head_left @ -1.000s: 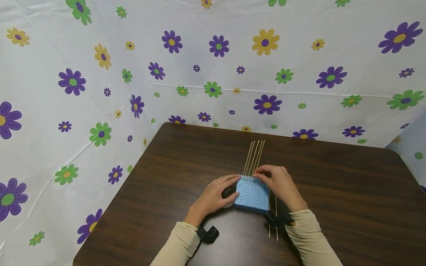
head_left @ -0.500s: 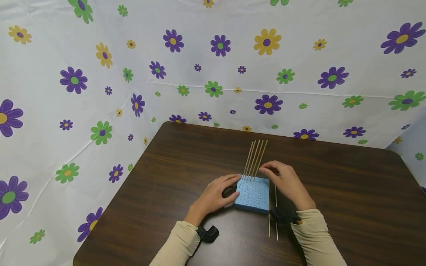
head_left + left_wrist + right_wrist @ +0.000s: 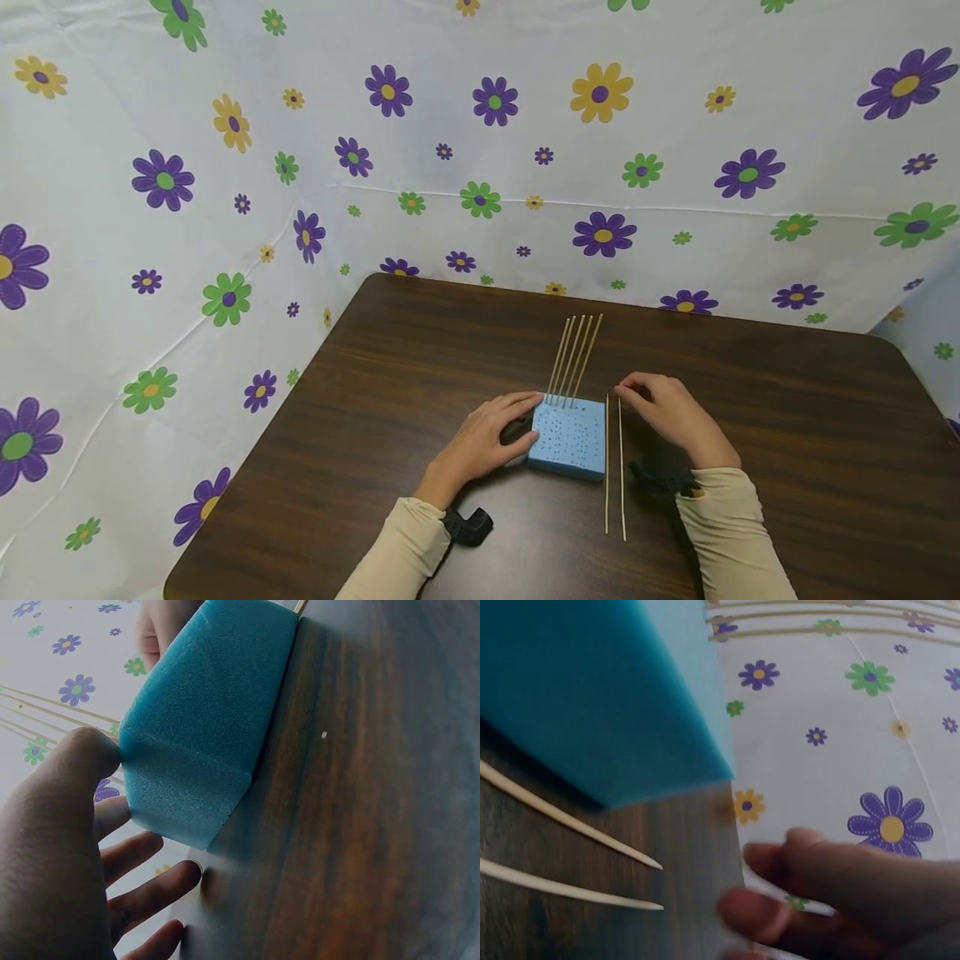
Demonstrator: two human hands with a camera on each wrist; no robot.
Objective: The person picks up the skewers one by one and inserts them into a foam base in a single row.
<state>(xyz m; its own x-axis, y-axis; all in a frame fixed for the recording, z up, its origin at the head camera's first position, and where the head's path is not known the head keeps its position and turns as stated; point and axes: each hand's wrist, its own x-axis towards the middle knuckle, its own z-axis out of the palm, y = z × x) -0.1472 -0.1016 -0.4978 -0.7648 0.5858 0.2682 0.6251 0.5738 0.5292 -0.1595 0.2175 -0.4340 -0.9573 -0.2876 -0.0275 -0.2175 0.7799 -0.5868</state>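
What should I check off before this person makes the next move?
1. Left hand touching the blue block: ok.
2. Block resting on the table: ok.
3. Loose sticks near the right hand: ok, two lie right of the block.
4. Stick in the right hand: not ok, it holds none.
5. Standing sticks firmly seated: cannot tell.

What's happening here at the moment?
A person's left hand rests against the left side of a blue foam block dotted with small holes. A row of thin sticks stands along the block's far edge. Two loose sticks lie on the table just right of the block, not yet placed in it. The right hand hovers near their pointed far ends, holding nothing.
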